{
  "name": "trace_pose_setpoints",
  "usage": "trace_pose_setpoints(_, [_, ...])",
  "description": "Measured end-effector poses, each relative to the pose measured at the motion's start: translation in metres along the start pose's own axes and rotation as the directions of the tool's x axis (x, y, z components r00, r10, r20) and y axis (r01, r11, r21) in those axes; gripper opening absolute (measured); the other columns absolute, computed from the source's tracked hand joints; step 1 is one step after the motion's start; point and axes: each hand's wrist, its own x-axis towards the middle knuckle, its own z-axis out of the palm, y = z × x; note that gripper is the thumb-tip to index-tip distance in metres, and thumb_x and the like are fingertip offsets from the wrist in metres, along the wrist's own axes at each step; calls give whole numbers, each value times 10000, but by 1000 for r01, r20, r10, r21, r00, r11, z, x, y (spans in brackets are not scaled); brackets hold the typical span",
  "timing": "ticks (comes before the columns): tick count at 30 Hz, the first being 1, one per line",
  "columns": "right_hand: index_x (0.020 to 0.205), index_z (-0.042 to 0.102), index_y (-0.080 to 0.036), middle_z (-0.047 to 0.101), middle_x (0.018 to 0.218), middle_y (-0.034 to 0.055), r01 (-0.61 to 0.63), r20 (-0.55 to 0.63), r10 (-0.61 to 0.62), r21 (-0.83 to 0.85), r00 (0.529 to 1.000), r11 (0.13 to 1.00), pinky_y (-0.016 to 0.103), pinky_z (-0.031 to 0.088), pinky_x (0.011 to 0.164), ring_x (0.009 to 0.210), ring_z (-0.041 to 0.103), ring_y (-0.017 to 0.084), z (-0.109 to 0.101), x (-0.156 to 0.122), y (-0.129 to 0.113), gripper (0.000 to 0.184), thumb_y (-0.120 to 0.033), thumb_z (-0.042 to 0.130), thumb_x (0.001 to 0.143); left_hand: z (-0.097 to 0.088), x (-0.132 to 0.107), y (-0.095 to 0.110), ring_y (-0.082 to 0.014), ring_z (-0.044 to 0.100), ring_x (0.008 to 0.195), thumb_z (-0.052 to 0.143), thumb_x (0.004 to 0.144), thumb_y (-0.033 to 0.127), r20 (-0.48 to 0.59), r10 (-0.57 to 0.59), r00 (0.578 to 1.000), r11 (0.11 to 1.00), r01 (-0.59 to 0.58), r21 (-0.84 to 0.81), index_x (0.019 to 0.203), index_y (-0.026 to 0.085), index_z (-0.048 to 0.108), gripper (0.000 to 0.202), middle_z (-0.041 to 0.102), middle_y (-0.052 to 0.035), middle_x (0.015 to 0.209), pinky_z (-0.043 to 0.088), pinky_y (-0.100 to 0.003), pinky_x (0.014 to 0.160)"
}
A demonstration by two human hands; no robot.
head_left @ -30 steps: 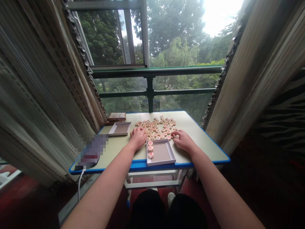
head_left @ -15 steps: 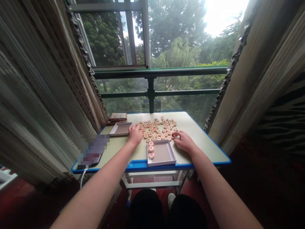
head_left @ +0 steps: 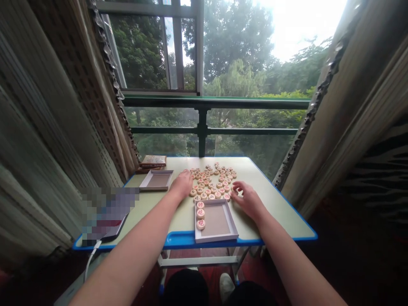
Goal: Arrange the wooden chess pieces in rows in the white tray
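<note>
Several round wooden chess pieces [head_left: 213,180] lie spread over the far middle of a pale table [head_left: 274,204] with a blue edge. My left hand [head_left: 182,186] rests palm down on the left side of the pile, fingers curled over the pieces. My right hand [head_left: 246,198] lies at the pile's right side, fingers spread and touching the nearest pieces. Between my hands, near the front edge, sits a shallow grey box tray [head_left: 216,221] with three pieces [head_left: 200,213] lined up along its left wall.
A second empty tray [head_left: 156,179] stands at the back left, with a small printed box [head_left: 153,160] behind it. A blurred-out device [head_left: 106,212] with a white cable lies at the front left corner. Curtains flank the table; a green railing and window are behind.
The camera has tipped down and closer. My left hand slid a little towards the pile's left edge; my right hand's fingers have spread out over the pieces. The tray's three pieces are unchanged.
</note>
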Motion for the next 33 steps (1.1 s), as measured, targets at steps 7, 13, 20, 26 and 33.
trace_pose_setpoints(7, [1004, 573, -176, 641, 870, 51, -29, 25, 27, 51, 999, 998, 306, 483, 699, 753, 600, 159, 2, -1, 0, 269, -255, 544, 749, 2, 2, -3, -192, 571, 1071, 369, 839, 163, -22, 9, 1000, 1000, -9, -3, 1032, 148, 664, 353, 667, -87, 1090, 404, -307, 991])
trace_pose_setpoints(13, [991, 573, -180, 635, 853, 45, -58, 36, 55, 71, 998, 996, 300, 488, 685, 731, 598, 154, 1, -1, -2, 257, -253, 549, 746, 4, 2, -7, -214, 595, 1028, 403, 782, 109, -64, -16, 998, 998, 13, -58, 979, 139, 691, 350, 686, -97, 1029, 440, -323, 952])
trace_pose_setpoints(20, [895, 582, -190, 631, 868, 45, -15, 21, 13, 76, 1000, 997, 297, 490, 689, 751, 600, 153, 0, -3, -3, 164, -248, 555, 744, 13, 4, -14, -216, 456, 1233, 382, 860, 240, -68, -50, 996, 995, 44, -87, 1177, 107, 572, 393, 541, -145, 1289, 325, -365, 1054])
trace_pose_setpoints(26, [926, 580, -174, 639, 881, 63, -41, -76, 52, 141, 996, 989, 308, 513, 690, 733, 613, 156, -2, -1, -1, 206, -225, 579, 726, 11, 3, -13, -249, 506, 1165, 347, 888, 377, -21, -54, 998, 997, 52, -54, 1117, 88, 593, 443, 585, -175, 1209, 360, -383, 1012])
trace_pose_setpoints(33, [862, 606, -179, 676, 845, 73, -105, -202, 142, 184, 969, 977, 336, 527, 730, 755, 642, 184, -8, -1, -2, 165, -305, 554, 769, 0, -3, -3, -232, 564, 1062, 419, 839, 283, -154, 3, 988, 995, -18, -94, 985, 137, 641, 303, 653, -121, 1075, 421, -351, 956])
